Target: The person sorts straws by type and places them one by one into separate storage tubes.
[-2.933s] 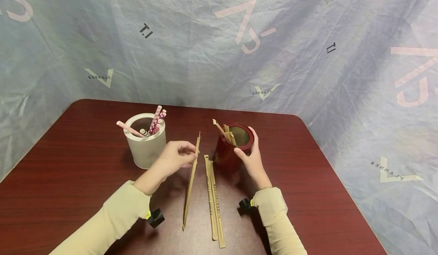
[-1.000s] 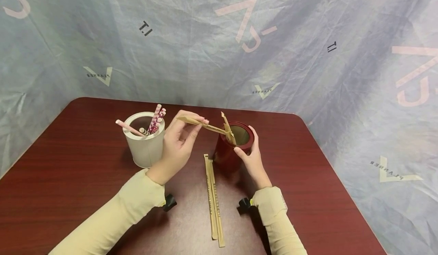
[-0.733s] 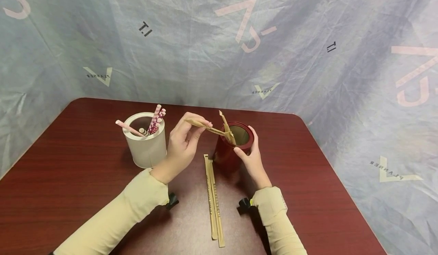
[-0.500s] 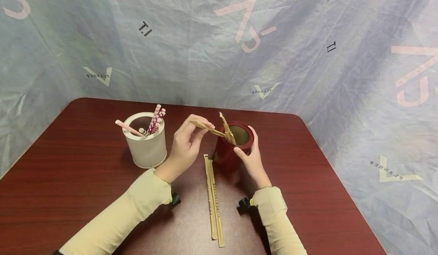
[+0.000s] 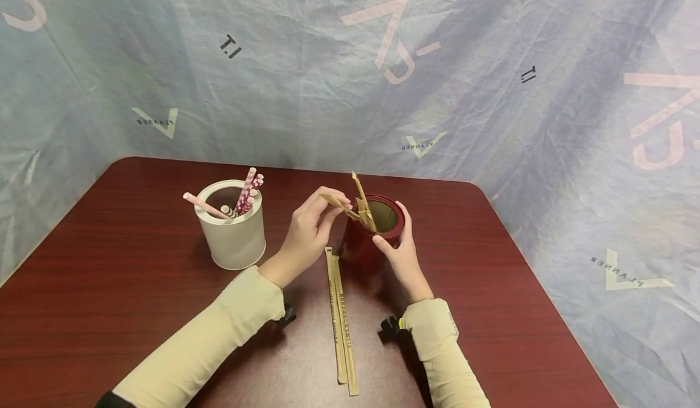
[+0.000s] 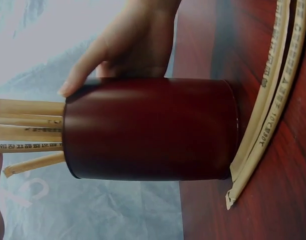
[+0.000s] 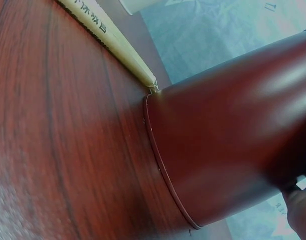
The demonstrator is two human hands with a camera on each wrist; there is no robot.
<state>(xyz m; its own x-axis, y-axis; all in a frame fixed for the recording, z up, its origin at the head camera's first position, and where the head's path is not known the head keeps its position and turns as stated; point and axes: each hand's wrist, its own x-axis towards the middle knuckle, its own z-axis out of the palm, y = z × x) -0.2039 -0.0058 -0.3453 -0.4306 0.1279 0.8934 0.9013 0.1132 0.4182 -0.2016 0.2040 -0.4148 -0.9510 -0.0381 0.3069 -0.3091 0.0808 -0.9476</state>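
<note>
My left hand (image 5: 312, 225) pinches a paper-wrapped straw (image 5: 333, 201) near its upper end, its lower end going in over the rim of a dark red canister (image 5: 361, 250). Several other wrapped straws (image 5: 358, 184) lean inside that canister, and the left wrist view shows straw ends (image 6: 27, 120) sticking out of its mouth. On the canister's right side, my right hand (image 5: 406, 262) grips it, thumb at the near rim and fingers round the far side. Two more wrapped straws (image 5: 341, 323) lie side by side on the table in front of the canister.
At the left stands a white canister (image 5: 234, 241) holding several pink and patterned paper straws (image 5: 248, 192), one leaning out to the left. The reddish-brown table (image 5: 137, 262) ends at a grey printed cloth (image 5: 306, 92) behind.
My left hand has lifted the wrapped straw from over the table, turned its end into the red canister, then moved right and slightly down toward the rim. The right hand has stayed put.
</note>
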